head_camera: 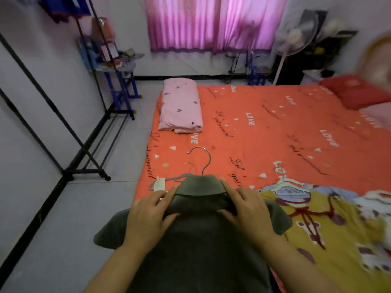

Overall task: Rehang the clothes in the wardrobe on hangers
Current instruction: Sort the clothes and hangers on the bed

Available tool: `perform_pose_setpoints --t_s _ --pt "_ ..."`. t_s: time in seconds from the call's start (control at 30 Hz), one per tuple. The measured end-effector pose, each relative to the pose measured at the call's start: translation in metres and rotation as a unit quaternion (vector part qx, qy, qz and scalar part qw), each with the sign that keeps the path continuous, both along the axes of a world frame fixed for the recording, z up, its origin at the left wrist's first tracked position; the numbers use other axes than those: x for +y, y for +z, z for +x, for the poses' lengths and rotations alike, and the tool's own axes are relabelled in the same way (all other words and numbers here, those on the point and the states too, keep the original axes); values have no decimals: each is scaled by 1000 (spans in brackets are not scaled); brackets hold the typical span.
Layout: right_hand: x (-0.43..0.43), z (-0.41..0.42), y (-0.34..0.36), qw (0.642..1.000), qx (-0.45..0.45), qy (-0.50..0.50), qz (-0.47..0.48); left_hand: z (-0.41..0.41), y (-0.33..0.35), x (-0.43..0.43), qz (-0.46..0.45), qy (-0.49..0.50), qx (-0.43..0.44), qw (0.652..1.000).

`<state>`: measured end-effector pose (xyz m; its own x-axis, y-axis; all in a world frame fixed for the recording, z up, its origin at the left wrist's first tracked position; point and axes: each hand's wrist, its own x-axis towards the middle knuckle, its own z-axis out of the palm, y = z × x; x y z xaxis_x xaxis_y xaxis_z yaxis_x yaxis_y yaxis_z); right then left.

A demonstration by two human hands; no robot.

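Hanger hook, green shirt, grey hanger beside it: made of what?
Hanger hook: metal wire, polished; it glints. Green shirt: soft matte woven or knit cloth, collar folds limply; fibre unclear. Grey hanger: matte, probably plastic or flocked; too blurred to tell.

Shirt [196, 240]: plain dark olive green.
Bed sheet [275, 123]: orange-red, white "LOVE" lettering, black script, small white hearts.
Folded quilt [181, 108]: pale pink, tiny dark hearts.
Curtains [211, 24]: pink into purple (glowing from here).
Second garment [330, 218]: yellow, red cords, cartoon print.
Rack [84, 144]: black.
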<state>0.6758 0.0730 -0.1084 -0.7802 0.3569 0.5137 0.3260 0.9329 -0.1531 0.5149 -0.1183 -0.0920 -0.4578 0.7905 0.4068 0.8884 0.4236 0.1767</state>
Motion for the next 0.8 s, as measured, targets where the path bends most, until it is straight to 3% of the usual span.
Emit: perform_pose_setpoints --t_s 0.43,0.8 --pt "-66 209 69 978 10 -206 36 142 69 18 65 -220 47 972" --pt "-52 467 85 935 2 -352 28 373 74 114 79 -381 42 920"
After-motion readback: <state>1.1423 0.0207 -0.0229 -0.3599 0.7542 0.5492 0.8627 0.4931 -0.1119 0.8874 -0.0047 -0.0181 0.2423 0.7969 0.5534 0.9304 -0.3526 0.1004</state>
